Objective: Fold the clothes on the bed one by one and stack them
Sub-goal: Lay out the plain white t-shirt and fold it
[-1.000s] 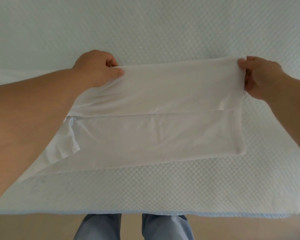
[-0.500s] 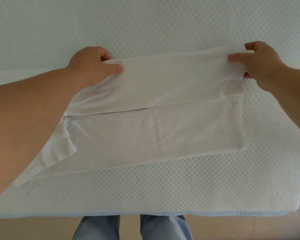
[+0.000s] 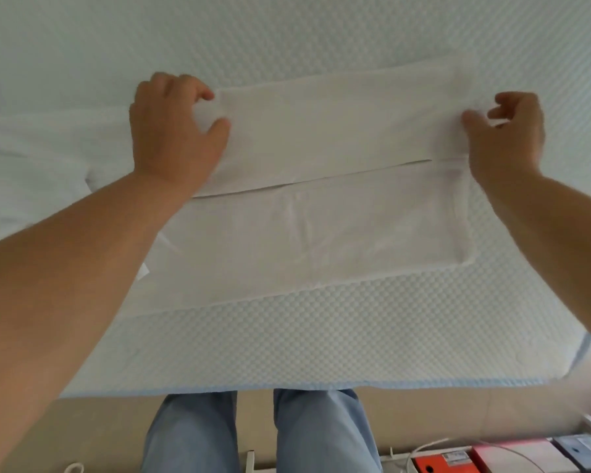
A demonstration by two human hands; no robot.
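A thin white cotton garment [image 3: 321, 213], folded into a long rectangle, lies flat on the pale quilted mattress cover with a raised dot pattern [image 3: 321, 336], stretched between the two hands. The left hand [image 3: 174, 131] sits at the garment's far left corner, thumb and curled fingers pinching a bunch of the fabric, with the forearm running back over the garment's left end toward the body. The right hand [image 3: 505, 134] sits at the far right corner, thumb and forefinger pinching the fabric edge while the other fingers curl loosely above it. Between the hands the upper flap of the garment lies folded toward the body, its straight edge crossing the cloth just nearer than both wrists. Further loose white cloth [image 3: 31, 158] spreads on the bed beyond the left hand, on its outer side. Below both forearms the mattress's light blue piped edge [image 3: 287, 385] ends, and under it show two legs in light blue jeans [image 3: 253, 435]. Nearer than the right elbow, low at the floor, stand an orange box and other boxes [image 3: 492, 459] with white cables [image 3: 423, 448].
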